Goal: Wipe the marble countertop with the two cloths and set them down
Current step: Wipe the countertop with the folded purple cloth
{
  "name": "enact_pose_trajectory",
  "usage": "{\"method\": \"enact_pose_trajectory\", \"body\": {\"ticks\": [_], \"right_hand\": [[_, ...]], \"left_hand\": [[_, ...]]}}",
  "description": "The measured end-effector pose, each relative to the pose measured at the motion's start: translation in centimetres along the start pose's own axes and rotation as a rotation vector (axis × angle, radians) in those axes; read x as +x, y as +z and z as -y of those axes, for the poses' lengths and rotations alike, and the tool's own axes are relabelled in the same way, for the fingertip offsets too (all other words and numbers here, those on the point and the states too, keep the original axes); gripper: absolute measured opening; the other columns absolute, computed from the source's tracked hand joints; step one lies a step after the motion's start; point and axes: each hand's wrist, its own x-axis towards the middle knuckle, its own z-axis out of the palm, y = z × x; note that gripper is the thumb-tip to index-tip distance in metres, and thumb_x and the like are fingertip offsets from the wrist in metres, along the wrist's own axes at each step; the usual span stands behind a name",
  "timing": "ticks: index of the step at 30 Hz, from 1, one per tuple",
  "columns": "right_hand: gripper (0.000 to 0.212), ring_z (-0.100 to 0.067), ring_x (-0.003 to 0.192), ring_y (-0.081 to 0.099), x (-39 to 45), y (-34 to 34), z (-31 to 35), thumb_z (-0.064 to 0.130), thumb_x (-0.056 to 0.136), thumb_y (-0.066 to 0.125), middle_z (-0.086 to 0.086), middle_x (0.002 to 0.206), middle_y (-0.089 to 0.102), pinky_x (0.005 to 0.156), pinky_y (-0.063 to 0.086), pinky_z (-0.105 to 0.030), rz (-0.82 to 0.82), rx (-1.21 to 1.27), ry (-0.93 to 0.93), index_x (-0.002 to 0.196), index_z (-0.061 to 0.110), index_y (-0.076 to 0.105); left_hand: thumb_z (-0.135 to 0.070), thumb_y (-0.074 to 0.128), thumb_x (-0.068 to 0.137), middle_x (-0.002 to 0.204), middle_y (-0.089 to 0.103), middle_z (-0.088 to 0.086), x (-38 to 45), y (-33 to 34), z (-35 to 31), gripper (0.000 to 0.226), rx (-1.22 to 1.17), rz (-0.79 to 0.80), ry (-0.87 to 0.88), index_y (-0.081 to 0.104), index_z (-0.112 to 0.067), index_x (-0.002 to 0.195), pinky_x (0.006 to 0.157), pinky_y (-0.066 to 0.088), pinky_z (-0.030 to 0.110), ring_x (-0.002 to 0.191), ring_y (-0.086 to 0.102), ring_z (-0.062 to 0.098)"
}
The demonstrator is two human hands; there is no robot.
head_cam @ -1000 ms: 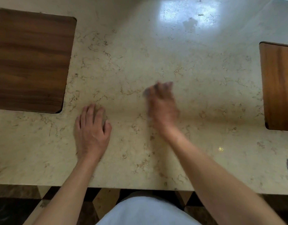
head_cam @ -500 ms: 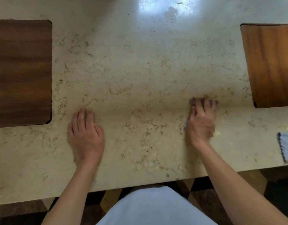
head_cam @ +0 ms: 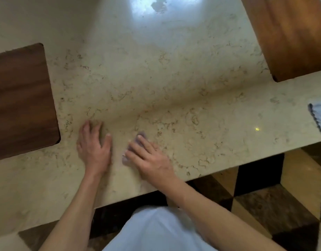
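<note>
Beige veined marble countertop (head_cam: 174, 78) bears the right hand (head_cam: 150, 158), flat and straight-fingered, pressing a thin grey-purple cloth (head_cam: 142, 134) that peeks out ahead of it. The left hand (head_cam: 94, 147) lies flat just beside. Probably limp and light: pinch an edge.

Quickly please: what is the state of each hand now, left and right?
Left hand: open, flat on the beige marble countertop; whether a cloth lies under it cannot be told.
Right hand: open, straight fingers pressing a small grey-purple cloth down.
</note>
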Motion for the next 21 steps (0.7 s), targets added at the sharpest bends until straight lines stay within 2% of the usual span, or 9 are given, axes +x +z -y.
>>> {"method": "enact_pose_trajectory", "body": {"ticks": [3, 5, 7, 9, 11, 13, 16, 18, 21], "right_hand": [[0.046, -0.035, 0.149, 0.032, -2.5, -5.2, -8.7, 0.018, 0.096, 0.062, -0.009, 0.156, 0.045, 0.114, 0.041, -0.052, -0.063, -0.153, 0.312, 0.142, 0.018, 0.056], [0.047, -0.036, 0.149, 0.026, -3.6, -8.3, -13.5, 0.018, 0.099, 0.056, -0.01, 0.156, 0.042, 0.114, 0.04, -0.057, -0.145, -0.237, 0.607, 0.145, 0.017, 0.049], [0.044, -0.038, 0.15, 0.022, -3.3, -9.5, -14.7, 0.022, 0.104, 0.047, -0.009, 0.159, 0.036, 0.118, 0.033, -0.058, -0.219, -0.263, 0.922, 0.147, 0.017, 0.045], [0.044, -0.037, 0.151, 0.021, -1.5, -7.9, -12.1, 0.023, 0.105, 0.043, -0.008, 0.162, 0.034, 0.123, 0.026, -0.053, -0.243, -0.319, 1.017, 0.149, 0.018, 0.044], [0.046, -0.034, 0.152, 0.021, 0.4, -4.9, -6.8, 0.026, 0.105, 0.045, -0.003, 0.163, 0.032, 0.124, 0.024, -0.049, -0.212, -0.304, 0.898, 0.151, 0.022, 0.043], [0.044, -0.032, 0.151, 0.027, 1.3, -0.9, 0.3, 0.029, 0.102, 0.053, -0.001, 0.161, 0.036, 0.121, 0.031, -0.05, -0.153, -0.198, 0.662, 0.146, 0.024, 0.049], [0.02, -0.035, 0.144, 0.042, 0.3, 3.9, 9.5, 0.024, 0.097, 0.062, -0.008, 0.142, 0.061, 0.112, 0.041, -0.053, -0.035, -0.048, 0.274, 0.112, 0.019, 0.074], [0.013, -0.034, 0.141, 0.047, -0.3, 5.2, 11.2, 0.018, 0.097, 0.064, -0.012, 0.129, 0.069, 0.108, 0.044, -0.05, -0.014, 0.026, 0.132, 0.093, 0.015, 0.076], [0.02, -0.03, 0.14, 0.048, -1.8, 2.7, 7.2, 0.018, 0.102, 0.055, -0.006, 0.135, 0.066, 0.11, 0.044, -0.046, -0.021, -0.027, 0.104, 0.105, 0.021, 0.075]], "left_hand": [[-0.05, 0.036, 0.088, 0.162, 0.024, 0.015, -0.2, 0.7, 0.5, 0.068, 0.136, 0.046, 0.019, 0.039, -0.02, 0.149, 0.118, 0.014, 0.052, 0.151, 0.017, 0.033], [-0.048, 0.033, 0.09, 0.164, 0.019, 0.016, -0.5, 1.1, 0.7, 0.069, 0.226, 0.074, 0.056, 0.031, -0.019, 0.152, 0.118, 0.011, 0.053, 0.151, 0.012, 0.035], [-0.046, 0.033, 0.093, 0.165, 0.016, 0.018, -0.4, 1.3, 0.8, 0.067, 0.256, 0.084, 0.07, 0.027, -0.019, 0.153, 0.118, 0.01, 0.053, 0.151, 0.011, 0.037], [-0.042, 0.04, 0.095, 0.166, 0.013, 0.015, -0.2, 1.1, 1.0, 0.063, 0.217, 0.112, 0.047, 0.026, -0.021, 0.153, 0.12, 0.007, 0.052, 0.152, 0.008, 0.034], [-0.041, 0.044, 0.097, 0.166, 0.012, 0.012, 0.0, 0.9, 1.3, 0.061, 0.161, 0.134, 0.043, 0.027, -0.023, 0.152, 0.121, 0.004, 0.05, 0.153, 0.005, 0.03], [-0.043, 0.043, 0.098, 0.166, 0.012, 0.011, 0.2, 0.6, 1.4, 0.058, 0.11, 0.137, 0.041, 0.03, -0.023, 0.152, 0.121, 0.003, 0.049, 0.153, 0.005, 0.029], [-0.042, 0.046, 0.097, 0.165, 0.017, 0.014, 0.1, 0.6, 1.3, 0.06, 0.103, 0.116, 0.053, 0.033, -0.021, 0.151, 0.12, 0.007, 0.051, 0.152, 0.009, 0.032], [-0.042, 0.05, 0.094, 0.165, 0.017, 0.016, 0.0, 0.7, 1.1, 0.063, 0.128, 0.123, 0.063, 0.033, -0.021, 0.151, 0.12, 0.008, 0.052, 0.152, 0.009, 0.033], [-0.037, 0.057, 0.088, 0.162, 0.022, 0.021, -0.5, 1.0, 0.2, 0.068, 0.191, 0.104, 0.07, 0.035, -0.015, 0.148, 0.118, 0.012, 0.055, 0.15, 0.015, 0.038]]}}
